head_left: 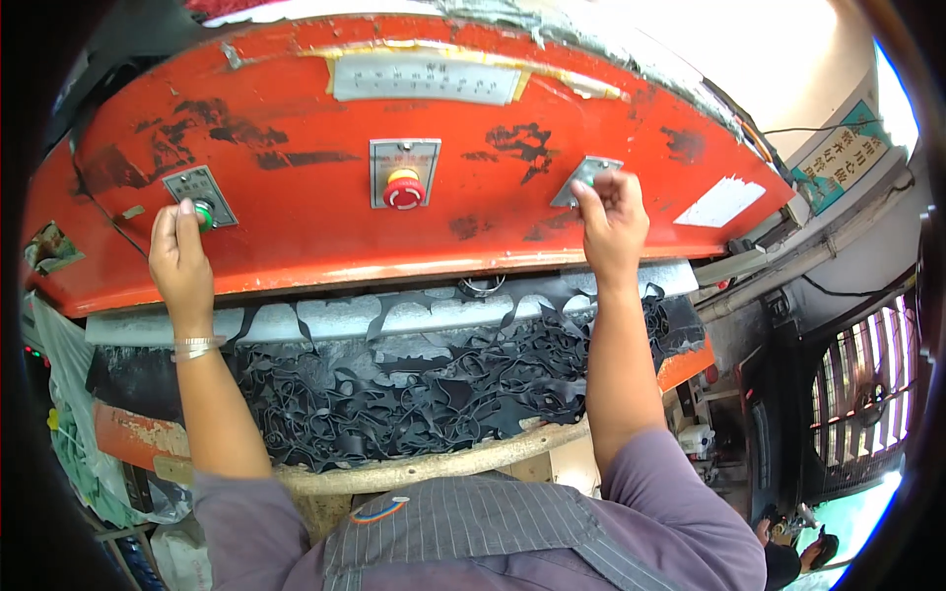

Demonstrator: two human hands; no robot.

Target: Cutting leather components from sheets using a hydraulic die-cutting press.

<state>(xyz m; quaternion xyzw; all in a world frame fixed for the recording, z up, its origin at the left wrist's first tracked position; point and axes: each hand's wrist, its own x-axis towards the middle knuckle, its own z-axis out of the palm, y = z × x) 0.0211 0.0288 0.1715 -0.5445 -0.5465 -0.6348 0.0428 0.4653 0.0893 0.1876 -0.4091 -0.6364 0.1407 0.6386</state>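
Note:
My left hand (181, 258) is curled closed at a green push button (204, 216), its thumb and knuckles touching or just beside it. That button sits in a metal plate on the left of a red machine panel (296, 212). Farther right, my right hand (617, 225) is bunched closed in front of a matching metal plate (580, 187). It hides whatever control is there, so contact cannot be seen. No object shows in either hand. Between them, a red mushroom-shaped stop button (404, 193) stands out from its own plate, untouched.
Below the panel runs a pale metal bar (424, 318). Tangled black rubbery strips and cut-out scraps (424, 399) heap before it, edged by a worn curved rail (424, 477) close to my body. Plastic bags (84, 424) hang left. Another person (798, 557) is at lower right.

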